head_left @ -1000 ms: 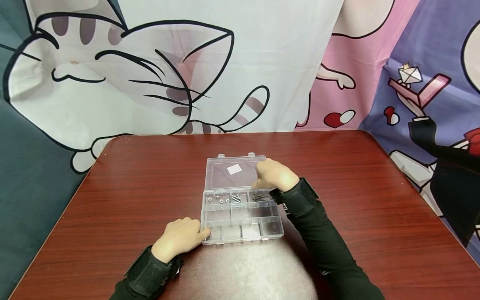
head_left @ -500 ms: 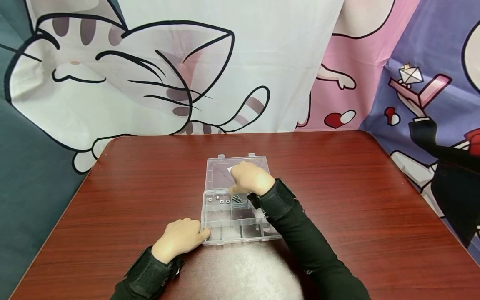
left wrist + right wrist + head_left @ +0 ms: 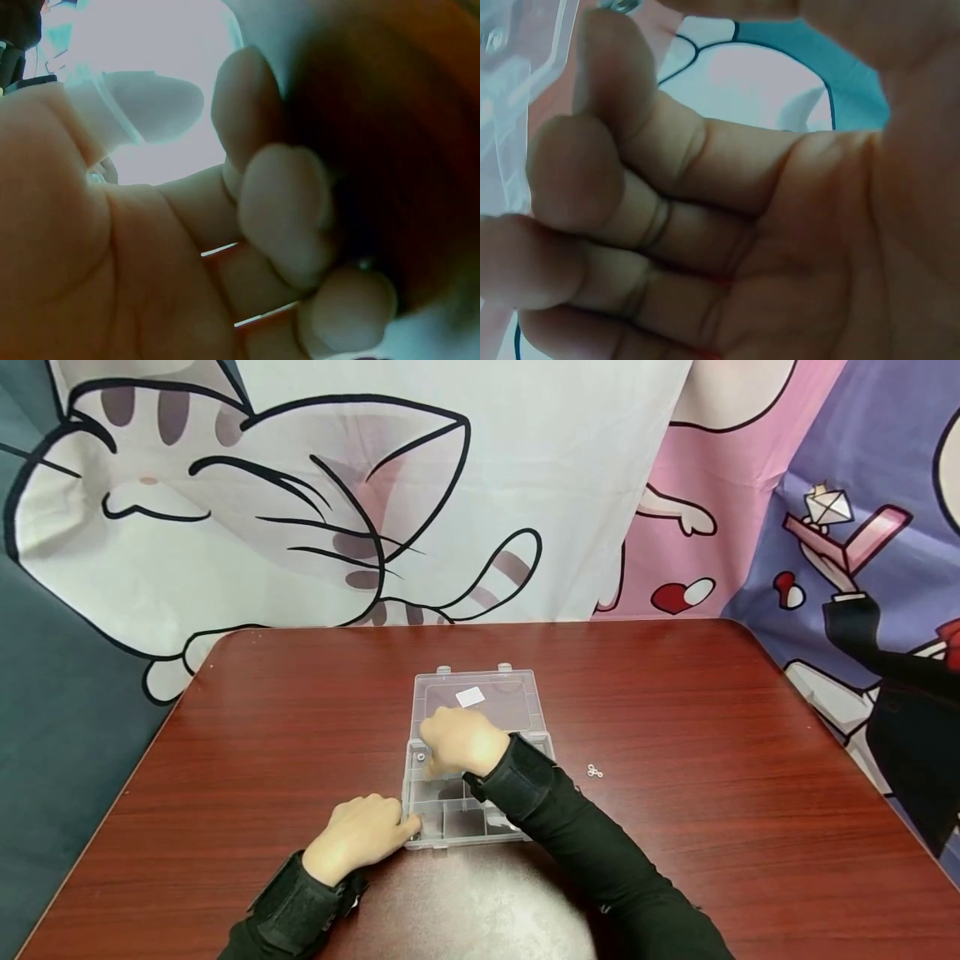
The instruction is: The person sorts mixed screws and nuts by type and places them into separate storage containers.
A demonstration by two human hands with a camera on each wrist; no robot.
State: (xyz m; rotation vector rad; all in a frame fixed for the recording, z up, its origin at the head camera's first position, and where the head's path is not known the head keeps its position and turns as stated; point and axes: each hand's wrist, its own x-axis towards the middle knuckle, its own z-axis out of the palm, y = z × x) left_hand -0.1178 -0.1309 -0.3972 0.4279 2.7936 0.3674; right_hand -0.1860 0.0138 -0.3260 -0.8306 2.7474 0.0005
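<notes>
A clear plastic compartment box (image 3: 465,828) lies on the table with its lid (image 3: 510,702) folded back. My left hand (image 3: 360,837) holds its near left corner; in the left wrist view the thumb (image 3: 142,105) shows behind clear plastic. My right hand (image 3: 463,742) is over the back left compartments and hides most of the hardware there. One small nut (image 3: 421,757) shows beside it. The right wrist view catches a small shiny metal nut (image 3: 622,4) between thumb and index fingertip (image 3: 615,67), cut off by the frame's top.
Several small nuts (image 3: 595,771) lie together on the brown table (image 3: 675,718) to the right of the box, near the right forearm (image 3: 600,843). A white label (image 3: 470,697) is stuck on the lid. A printed cloth (image 3: 487,485) hangs behind the table.
My right hand has moved left and slightly nearer, from the right-hand compartments to the left ones. The loose nuts on the table have come into view. My left hand has stayed put.
</notes>
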